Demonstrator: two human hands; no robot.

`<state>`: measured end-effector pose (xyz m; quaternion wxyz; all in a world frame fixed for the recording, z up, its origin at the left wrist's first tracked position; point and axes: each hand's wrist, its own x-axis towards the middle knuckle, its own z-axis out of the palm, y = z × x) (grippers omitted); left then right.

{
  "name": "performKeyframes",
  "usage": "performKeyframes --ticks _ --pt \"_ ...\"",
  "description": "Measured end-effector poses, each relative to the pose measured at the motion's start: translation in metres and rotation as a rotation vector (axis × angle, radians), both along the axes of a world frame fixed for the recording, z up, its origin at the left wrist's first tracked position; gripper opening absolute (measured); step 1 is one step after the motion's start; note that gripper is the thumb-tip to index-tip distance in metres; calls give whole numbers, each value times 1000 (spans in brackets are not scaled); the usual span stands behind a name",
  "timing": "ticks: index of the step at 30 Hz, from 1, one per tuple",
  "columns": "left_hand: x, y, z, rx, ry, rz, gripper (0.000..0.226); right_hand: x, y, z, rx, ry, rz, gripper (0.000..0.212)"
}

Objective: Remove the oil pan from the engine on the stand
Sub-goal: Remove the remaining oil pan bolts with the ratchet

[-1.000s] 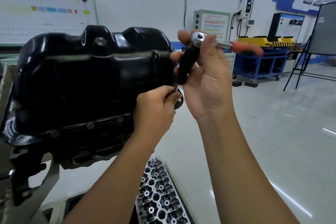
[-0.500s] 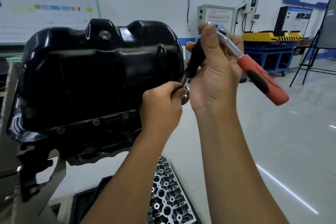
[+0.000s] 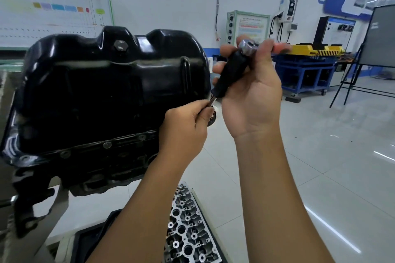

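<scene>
Filling the left half of the view, a glossy black stamped-steel oil pan sits bolted on the dark engine block, bolt heads lining its near flange. At its right edge, the left hand pinches the thin metal shaft of a black-extension ratchet wrench; the right hand curls its fingers around the extension and chrome head, the red handle pointing far right. Below lies a silver aluminium cylinder head. Open glossy white tiled floor stretches right toward a blue workbench against the far wall.
</scene>
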<state>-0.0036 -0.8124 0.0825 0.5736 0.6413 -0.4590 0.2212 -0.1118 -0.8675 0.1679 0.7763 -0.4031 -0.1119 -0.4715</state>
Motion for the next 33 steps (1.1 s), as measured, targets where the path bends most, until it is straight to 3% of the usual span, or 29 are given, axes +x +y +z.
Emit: performKeyframes --ticks 4,8,10,13,15,18,20,23,26,30,33 --pt "-1 -1 1 -40 35 54 14 0 3 0 -9 -42 23 20" --pt "-3 -5 0 -73 61 98 16 5 18 1 -22 -91 -62 37" --pt "-3 -6 -1 -92 64 99 17 6 18 1 -60 -36 -63 20" --pt "-3 -6 -2 -88 62 105 14 4 12 2 -71 4 -25 25" --pt "-4 -6 -3 -79 84 101 14 3 12 3 -62 -32 -30 14" --pt "-6 -7 -2 -75 75 128 17 7 13 0 -49 -79 -77 31" --pt "-5 -5 -1 -56 74 98 22 9 10 -2 -69 -63 -90 15" --pt "-2 -3 0 34 40 58 19 10 6 1 -43 -14 -55 24" --pt "-2 -5 1 25 41 90 17 6 6 1 -49 -74 -58 5" --pt "-6 -9 -1 -49 69 117 13 8 7 0 -68 -79 -82 10" --pt "-6 -10 -1 -70 104 96 13 5 5 3 -37 -11 -37 26"
